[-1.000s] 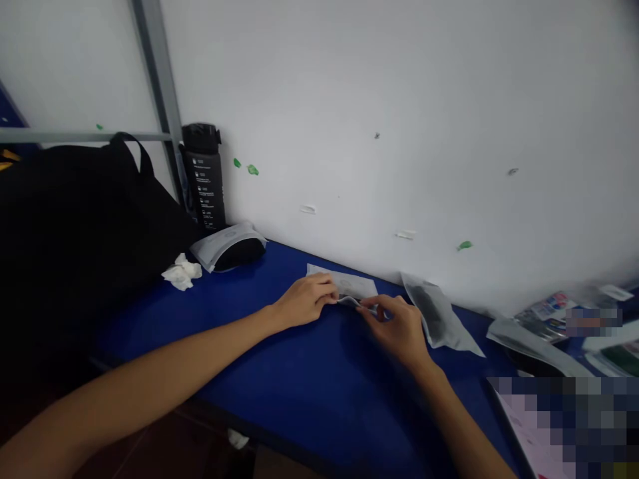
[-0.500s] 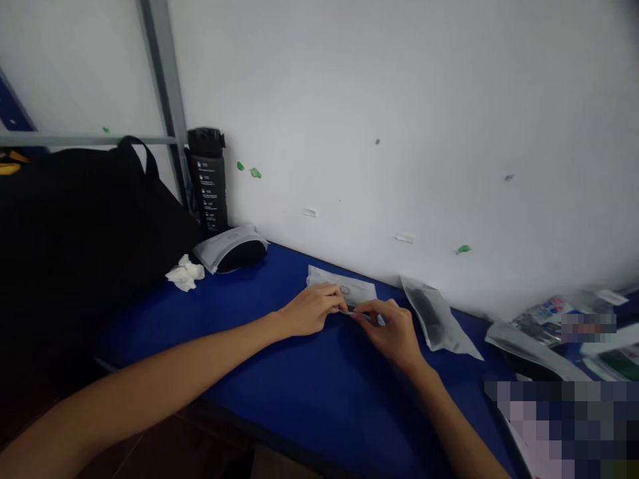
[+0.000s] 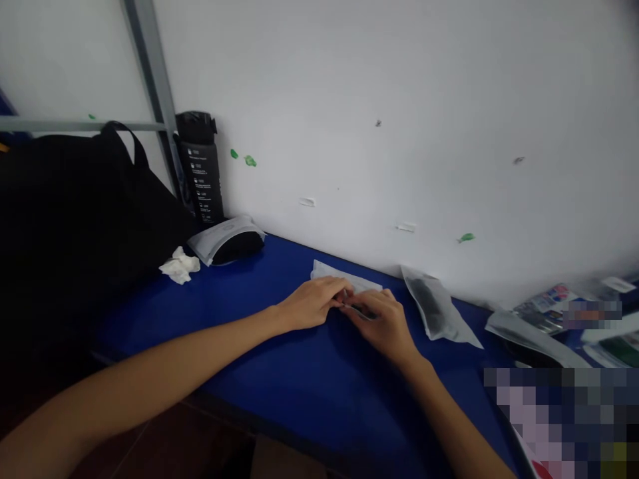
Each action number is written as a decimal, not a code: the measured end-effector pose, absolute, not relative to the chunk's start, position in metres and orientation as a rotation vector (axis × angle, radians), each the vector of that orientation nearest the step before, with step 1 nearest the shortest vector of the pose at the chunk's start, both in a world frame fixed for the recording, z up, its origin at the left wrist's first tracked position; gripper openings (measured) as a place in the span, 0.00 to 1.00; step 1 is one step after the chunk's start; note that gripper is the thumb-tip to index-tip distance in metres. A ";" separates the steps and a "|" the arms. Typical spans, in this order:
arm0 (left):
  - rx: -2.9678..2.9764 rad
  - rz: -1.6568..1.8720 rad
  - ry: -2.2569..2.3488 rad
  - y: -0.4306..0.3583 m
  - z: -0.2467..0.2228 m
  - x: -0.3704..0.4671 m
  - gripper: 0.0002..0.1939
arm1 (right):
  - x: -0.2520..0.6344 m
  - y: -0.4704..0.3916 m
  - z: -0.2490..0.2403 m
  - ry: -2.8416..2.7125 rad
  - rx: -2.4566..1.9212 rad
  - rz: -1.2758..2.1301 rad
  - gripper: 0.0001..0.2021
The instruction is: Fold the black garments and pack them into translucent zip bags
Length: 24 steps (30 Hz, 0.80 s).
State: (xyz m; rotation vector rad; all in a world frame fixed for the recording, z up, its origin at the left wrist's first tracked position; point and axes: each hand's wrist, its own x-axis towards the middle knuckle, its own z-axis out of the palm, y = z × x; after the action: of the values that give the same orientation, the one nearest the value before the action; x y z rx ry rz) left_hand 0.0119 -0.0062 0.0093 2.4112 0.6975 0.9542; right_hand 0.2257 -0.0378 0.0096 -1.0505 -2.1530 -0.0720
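Observation:
A frosted plastic pouch (image 3: 332, 271) lies on the blue tabletop (image 3: 294, 379) close to the wall. My left hand (image 3: 314, 301) pinches the pouch's near edge with closed fingers. Touching it from the right, my right hand (image 3: 382, 319) also pinches that edge between thumb and fingers. The fingertips of both hands meet at the edge, and the hands cover most of the pouch. To the right of my hands lies another frosted pouch (image 3: 439, 309) with something dark inside.
At the left a black bag (image 3: 84, 219), a black bottle (image 3: 200, 176), crumpled tissue (image 3: 180, 265) and a frosted pouch with a black item (image 3: 227, 241) stand along the table. More pouches (image 3: 534, 336) and packets lie at the right. A white wall rises behind.
My right hand has shifted slightly left along the pouch's edge, closer to my left hand. Its fingers are more curled over the pouch. The camera view has tilted a little downward.

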 end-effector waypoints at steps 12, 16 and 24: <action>2.684 1.009 0.807 0.003 0.007 0.010 0.06 | 0.232 -0.035 0.010 -2.173 -1.134 0.004 0.13; 2.696 1.062 0.872 0.008 0.016 0.004 0.05 | 0.243 -0.032 0.016 -2.060 -1.247 -0.086 0.19; 2.595 1.204 1.032 0.025 0.018 -0.016 0.05 | 0.267 -0.024 0.016 -1.912 -1.385 -0.174 0.24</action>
State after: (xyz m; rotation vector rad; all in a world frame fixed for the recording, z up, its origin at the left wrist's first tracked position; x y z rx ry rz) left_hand -0.0157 0.0251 0.0185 2.5953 1.0320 1.2041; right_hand 0.2667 -0.0236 0.0159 -1.3851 -1.9123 -0.1738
